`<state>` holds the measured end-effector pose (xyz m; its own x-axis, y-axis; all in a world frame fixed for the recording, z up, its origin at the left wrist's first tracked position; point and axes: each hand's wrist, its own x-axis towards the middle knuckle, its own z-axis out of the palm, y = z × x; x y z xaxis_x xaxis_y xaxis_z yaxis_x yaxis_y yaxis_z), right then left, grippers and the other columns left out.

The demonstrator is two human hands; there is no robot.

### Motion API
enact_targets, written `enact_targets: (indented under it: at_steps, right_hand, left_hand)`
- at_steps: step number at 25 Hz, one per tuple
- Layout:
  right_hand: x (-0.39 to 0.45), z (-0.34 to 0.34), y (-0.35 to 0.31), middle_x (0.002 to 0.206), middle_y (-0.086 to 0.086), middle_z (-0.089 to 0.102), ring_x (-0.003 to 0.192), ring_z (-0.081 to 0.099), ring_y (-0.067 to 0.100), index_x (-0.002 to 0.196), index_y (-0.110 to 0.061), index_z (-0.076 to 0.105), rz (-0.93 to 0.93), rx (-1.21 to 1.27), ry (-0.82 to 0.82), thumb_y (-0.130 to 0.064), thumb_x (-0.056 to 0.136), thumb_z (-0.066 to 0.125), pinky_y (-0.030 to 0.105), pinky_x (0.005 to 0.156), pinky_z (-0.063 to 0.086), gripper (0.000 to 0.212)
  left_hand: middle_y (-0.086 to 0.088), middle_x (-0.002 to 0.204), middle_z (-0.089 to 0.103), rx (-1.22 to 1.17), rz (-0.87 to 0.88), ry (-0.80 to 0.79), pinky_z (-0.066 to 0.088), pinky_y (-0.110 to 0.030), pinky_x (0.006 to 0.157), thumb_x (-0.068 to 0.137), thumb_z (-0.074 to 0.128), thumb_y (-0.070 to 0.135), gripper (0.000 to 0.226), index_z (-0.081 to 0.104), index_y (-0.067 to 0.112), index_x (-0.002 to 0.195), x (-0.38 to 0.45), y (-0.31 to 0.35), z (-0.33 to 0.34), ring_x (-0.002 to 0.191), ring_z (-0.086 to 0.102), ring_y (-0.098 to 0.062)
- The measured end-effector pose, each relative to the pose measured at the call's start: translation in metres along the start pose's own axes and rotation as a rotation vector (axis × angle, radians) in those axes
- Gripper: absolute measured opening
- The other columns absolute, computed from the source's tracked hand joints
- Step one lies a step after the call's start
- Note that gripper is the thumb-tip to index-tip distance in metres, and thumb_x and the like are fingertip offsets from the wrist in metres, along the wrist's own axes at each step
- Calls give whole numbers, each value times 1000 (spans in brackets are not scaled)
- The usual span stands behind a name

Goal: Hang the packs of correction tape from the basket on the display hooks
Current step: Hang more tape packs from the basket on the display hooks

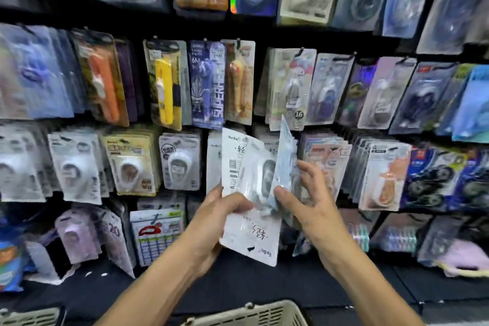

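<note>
My left hand (222,209) grips a small stack of white correction tape packs (246,167) in front of the display wall; one pack (254,238) in it hangs upside down. My right hand (307,198) pinches a pale blue pack (284,156) between thumb and fingers, edge-on and tilted, right beside the stack. Behind them, matching white packs (213,161) hang on a hook in the third row. The beige basket (254,312) shows only its rim at the bottom edge, below my forearms.
Rows of hanging blister packs fill the black wall on all sides: a yellow one (165,90), a dark blue one (207,82), white ones (180,161) to the left. A second basket rim (29,316) sits at the bottom left. A pink item (465,257) lies on the ledge at right.
</note>
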<state>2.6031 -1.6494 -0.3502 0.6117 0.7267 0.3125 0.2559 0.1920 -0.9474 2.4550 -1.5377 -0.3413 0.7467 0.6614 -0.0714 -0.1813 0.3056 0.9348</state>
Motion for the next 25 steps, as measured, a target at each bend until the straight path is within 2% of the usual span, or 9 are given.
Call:
enact_targets:
  at_steps: [1,3,5,8,11,17,19,22,25]
  right_hand:
    - [1,-4,5,137,-22,52,118,59,-2,120,-55,56,44,26,13,-47,72,79,28,90,56,54]
    - [6,-19,15,133,-22,56,119,56,-3,113,-56,61,10,31,106,-44,71,78,16,82,53,46]
    - [8,-40,23,129,-33,53,119,52,-9,120,-55,56,-85,-201,245,-36,81,80,9,84,47,50]
    - [15,-76,34,134,-20,44,132,42,11,137,-37,51,-74,-628,408,-31,89,73,34,107,38,53]
    - [23,-92,42,132,-14,45,129,44,15,138,-31,53,-33,-702,330,-27,87,75,34,105,35,56]
    - [18,-103,46,128,-23,44,126,44,9,132,-50,53,-9,-713,302,-35,85,73,33,98,36,53]
    - [20,-102,46,138,-15,46,135,42,14,137,-44,51,51,-673,254,-35,89,72,34,103,35,53]
    - [22,-85,45,164,-3,26,152,20,21,153,-34,34,115,-956,258,-51,93,62,44,120,24,69]
    - [20,-58,25,152,-22,43,134,50,6,145,-54,36,34,-370,61,-65,73,77,29,102,49,84]
  left_hand:
    - [-4,83,80,-8,-2,2,55,-27,51,65,69,10,44,68,19,108,5,-2,1,66,75,-17]
    - [-2,80,78,-1,-7,7,55,-29,54,65,70,14,45,67,19,109,18,-6,2,64,74,-16]
    - [-5,84,78,-20,-9,38,57,-34,63,62,71,15,47,68,18,109,28,-8,4,69,74,-20]
    - [-7,84,77,-61,-5,82,56,-36,56,81,67,8,30,68,16,109,40,-6,2,67,72,-25]
    - [-8,81,77,-77,-37,99,48,-30,38,86,62,8,22,68,18,104,46,-8,8,62,71,-25]
    - [-9,85,79,-124,-32,101,48,-29,36,81,66,9,25,69,18,104,47,-11,10,62,75,-24]
    - [-7,85,79,-97,-20,124,48,-30,36,80,68,7,30,68,17,108,44,-12,9,63,75,-23]
    - [-4,86,81,-84,-32,115,53,-31,42,83,68,0,32,66,16,111,43,-12,10,66,77,-20]
    - [-6,96,81,137,-133,-55,60,-33,58,66,77,4,51,66,16,115,40,-4,3,80,79,-24]
